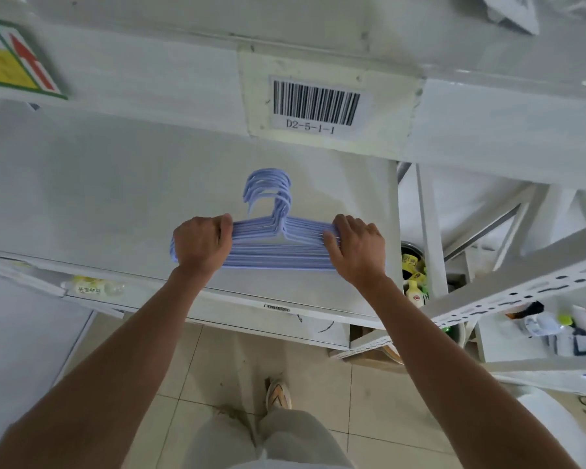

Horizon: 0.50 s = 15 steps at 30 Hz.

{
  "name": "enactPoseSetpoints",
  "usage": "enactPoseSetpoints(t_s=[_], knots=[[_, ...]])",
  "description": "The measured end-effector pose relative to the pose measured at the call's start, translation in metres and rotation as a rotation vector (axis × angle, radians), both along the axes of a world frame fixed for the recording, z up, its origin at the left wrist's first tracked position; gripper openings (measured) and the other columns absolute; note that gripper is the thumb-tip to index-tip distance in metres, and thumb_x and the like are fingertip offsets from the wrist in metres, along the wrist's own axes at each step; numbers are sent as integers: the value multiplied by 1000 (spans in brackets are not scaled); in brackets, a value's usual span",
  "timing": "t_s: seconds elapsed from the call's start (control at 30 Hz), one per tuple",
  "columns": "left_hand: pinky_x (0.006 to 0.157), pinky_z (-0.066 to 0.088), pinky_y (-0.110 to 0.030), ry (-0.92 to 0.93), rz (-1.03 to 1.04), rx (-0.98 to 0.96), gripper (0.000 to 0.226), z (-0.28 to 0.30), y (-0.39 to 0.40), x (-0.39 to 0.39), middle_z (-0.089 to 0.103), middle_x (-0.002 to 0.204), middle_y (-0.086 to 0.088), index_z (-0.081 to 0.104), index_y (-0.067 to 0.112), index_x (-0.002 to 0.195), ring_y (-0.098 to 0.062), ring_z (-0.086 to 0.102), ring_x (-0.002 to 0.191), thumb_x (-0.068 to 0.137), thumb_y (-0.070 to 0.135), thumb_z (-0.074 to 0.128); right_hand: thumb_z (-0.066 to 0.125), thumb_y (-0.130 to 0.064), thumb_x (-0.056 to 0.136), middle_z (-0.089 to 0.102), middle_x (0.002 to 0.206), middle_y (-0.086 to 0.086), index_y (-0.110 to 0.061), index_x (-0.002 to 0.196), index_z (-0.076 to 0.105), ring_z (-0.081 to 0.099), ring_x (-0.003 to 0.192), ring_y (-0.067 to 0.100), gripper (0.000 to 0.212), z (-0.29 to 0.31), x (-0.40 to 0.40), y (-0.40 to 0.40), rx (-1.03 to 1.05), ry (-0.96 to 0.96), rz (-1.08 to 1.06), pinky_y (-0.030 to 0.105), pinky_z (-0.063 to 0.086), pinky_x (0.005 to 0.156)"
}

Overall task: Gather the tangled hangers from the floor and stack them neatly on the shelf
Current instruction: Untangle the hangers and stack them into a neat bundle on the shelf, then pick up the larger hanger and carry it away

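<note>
One head-worn camera looks steeply down, close over the shelf (115,198); edges seem blurred.

I see white metal shelving (115,184) all round, a barcode label (315,104) on the beam (487,130) above. Below me, beige floor tiles (197,384). Bottles (415,282) crowd a lower rack at right. Light is flat, even.

Barcode label (315,104) stuck on the front beam of the upper shelf (487,130): black bars, "D2-5-1-1" printed beneath. Sign (14,59) at far left on the same beam: green border, red arrow, yellow patch; its text too blurred to read. Small black print on the lower shelf edge (276,309), and yellow bottle labels (411,265) at right, unreadable.
</note>
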<state>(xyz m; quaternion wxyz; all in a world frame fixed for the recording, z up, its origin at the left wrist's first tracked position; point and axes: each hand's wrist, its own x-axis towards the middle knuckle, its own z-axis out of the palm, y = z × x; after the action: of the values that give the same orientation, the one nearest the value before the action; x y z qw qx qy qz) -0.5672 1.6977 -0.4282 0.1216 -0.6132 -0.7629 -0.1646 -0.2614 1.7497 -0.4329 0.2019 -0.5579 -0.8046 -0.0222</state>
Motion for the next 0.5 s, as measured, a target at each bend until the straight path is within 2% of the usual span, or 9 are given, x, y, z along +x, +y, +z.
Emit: enactPoseSetpoints(t_s=[0.1, 0.2, 0.33, 0.43, 0.5], knots=[[47, 36, -26, -5, 7, -96, 51, 9, -4, 3, 56, 44, -20, 60, 5, 50, -36, 55, 36, 95, 23, 45, 36, -60, 99, 62, 79, 2, -16, 100, 57, 60, 66, 26, 49, -3, 11, 2, 41, -100, 117, 33, 45, 62], [55, 54, -40, -12, 0, -190, 50, 25, -21, 9, 67, 59, -25, 74, 2, 69, -42, 66, 53, 101, 30, 47, 32, -64, 97, 65, 70, 5, -16, 102, 56, 66, 58, 33, 54, 9, 10, 5, 43, -163, 202, 31, 38, 52], [65, 49, -38, -72, 75, -279, 88, 43, -60, -2, 69, 68, -18, 73, 11, 70, -37, 69, 69, 96, 63, 6, 27, -66, 98, 66, 62, 2, -19, 101, 53, 65, 53, 33, 53, 23, 4, 0, 56, -187, 321, 29, 37, 50], [65, 46, -37, -132, 155, -261, 95, 40, -111, -21, 60, 63, -9, 60, 17, 62, -36, 67, 71, 87, 78, -7, 27, -69, 98, 64, 60, 1, -23, 100, 55, 65, 54, 31, 54, 30, -19, -13, 65, -185, 507, 28, 42, 49], [70, 51, -40, -191, 256, -320, 95, 36, -156, -33, 63, 70, -10, 67, 16, 77, -37, 69, 77, 89, 79, -3, 25, -72, 96, 62, 61, 3, -25, 102, 56, 66, 59, 31, 57, 36, -41, -28, 32, -218, 610, 30, 43, 50]])
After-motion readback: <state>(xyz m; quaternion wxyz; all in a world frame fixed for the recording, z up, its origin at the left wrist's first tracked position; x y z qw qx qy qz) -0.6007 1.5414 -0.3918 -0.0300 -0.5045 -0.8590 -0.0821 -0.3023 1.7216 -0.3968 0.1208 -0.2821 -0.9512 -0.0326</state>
